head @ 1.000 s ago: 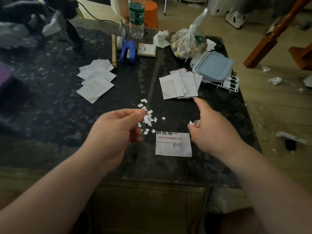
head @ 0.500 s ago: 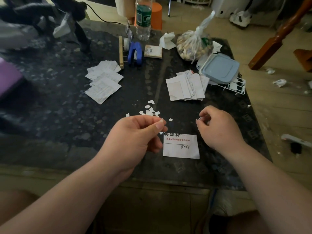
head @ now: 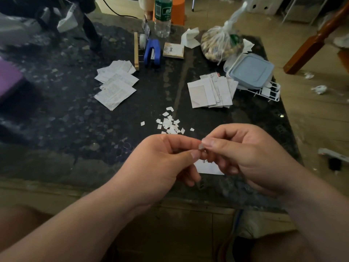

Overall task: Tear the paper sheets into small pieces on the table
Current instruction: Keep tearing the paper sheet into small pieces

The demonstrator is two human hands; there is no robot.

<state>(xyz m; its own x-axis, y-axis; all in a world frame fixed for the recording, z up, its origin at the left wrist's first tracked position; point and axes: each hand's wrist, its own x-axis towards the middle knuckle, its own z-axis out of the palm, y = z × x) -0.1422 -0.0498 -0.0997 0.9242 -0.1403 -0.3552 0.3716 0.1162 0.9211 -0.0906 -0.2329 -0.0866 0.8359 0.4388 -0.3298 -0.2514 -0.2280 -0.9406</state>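
Note:
My left hand and my right hand meet above the near edge of the dark table. Between their thumbs and forefingers they pinch one tiny white paper scrap. Under them lies a white printed sheet, mostly hidden by my fingers. A heap of small torn pieces lies just beyond my hands. Two stacks of uncut sheets lie farther back: a left paper stack and a right paper stack.
At the back stand a blue stapler, a water bottle, a small notepad, a tied plastic bag and a lidded blue container on a white wire rack. A purple object sits at the left edge.
My two hands have come together from apart. The right hand moved left with its scrap, and the left hand now pinches the same scrap too.

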